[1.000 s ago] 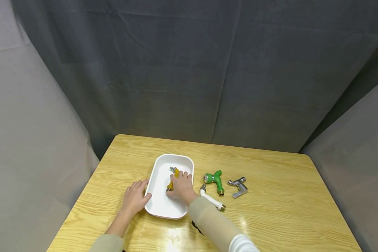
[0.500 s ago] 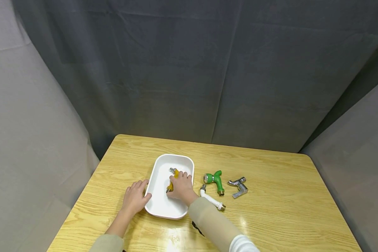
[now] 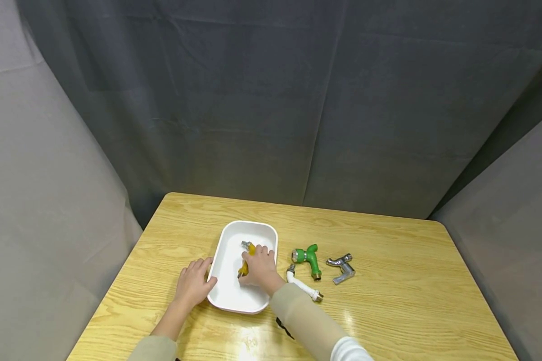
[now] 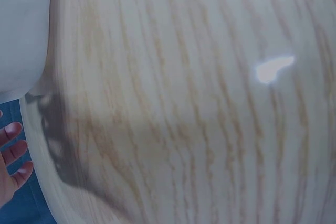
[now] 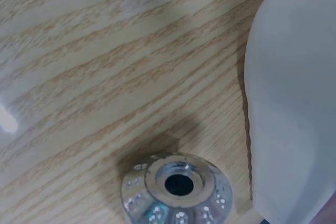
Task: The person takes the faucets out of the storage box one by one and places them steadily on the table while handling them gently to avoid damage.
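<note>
A yellow tap (image 3: 244, 268) with a metal end lies low in the white tray (image 3: 223, 296). My right hand (image 3: 261, 266) reaches over the tray's right rim and grips the tap from above, hiding its middle. My left hand (image 3: 194, 282) rests against the left rim, fingers along the outside and thumb at the edge. In the left wrist view, fingers (image 4: 14, 151) of that hand show at the left, below the tray's wall (image 4: 23, 30). The right wrist view has the tray's wall (image 5: 294, 87) at its right; the tap is out of sight there.
Right of the tray on the wooden table (image 3: 411, 301) lie a green tap (image 3: 312, 258), a white tap-like pipe (image 3: 303, 287) and a chrome tap (image 3: 344, 266). A round chrome fitting (image 5: 178, 192) shows in the right wrist view. Dark cloth (image 3: 253, 100) hangs behind the table.
In my right hand's grip the yellow tap has turned a little, its far metal end shifting slightly left and nearer. Both arms and the tray stay almost in place.
</note>
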Tool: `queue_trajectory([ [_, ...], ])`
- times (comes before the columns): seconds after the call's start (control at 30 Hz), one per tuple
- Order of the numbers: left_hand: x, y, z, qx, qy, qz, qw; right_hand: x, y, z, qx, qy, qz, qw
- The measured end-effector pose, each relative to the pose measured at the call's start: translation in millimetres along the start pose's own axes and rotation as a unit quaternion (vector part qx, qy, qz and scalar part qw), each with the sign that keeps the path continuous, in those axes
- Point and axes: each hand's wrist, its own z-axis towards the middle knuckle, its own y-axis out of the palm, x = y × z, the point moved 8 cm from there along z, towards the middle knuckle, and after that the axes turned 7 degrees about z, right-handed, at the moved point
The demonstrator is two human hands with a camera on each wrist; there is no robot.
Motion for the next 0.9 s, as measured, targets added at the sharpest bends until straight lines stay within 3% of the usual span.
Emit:
queue_trajectory([
  [0.4, -1.1, 1.2, -0.4, -0.002, 0.0, 0.0, 1.0, -1.1, -13.2, -1.2, 0.014, -0.022, 0.015, 1.0],
  [0.67, -2.0, 1.3, 0.4, -0.004, -0.001, 0.002, 1.0, 2.2, -33.7, -9.3, 0.031, -0.031, 0.028, 0.999],
  [0.9, -2.9, 1.8, 1.0, -0.011, -0.003, 0.0, 0.9999, 7.0, -55.9, -20.8, 0.071, -0.05, 0.058, 0.995],
])
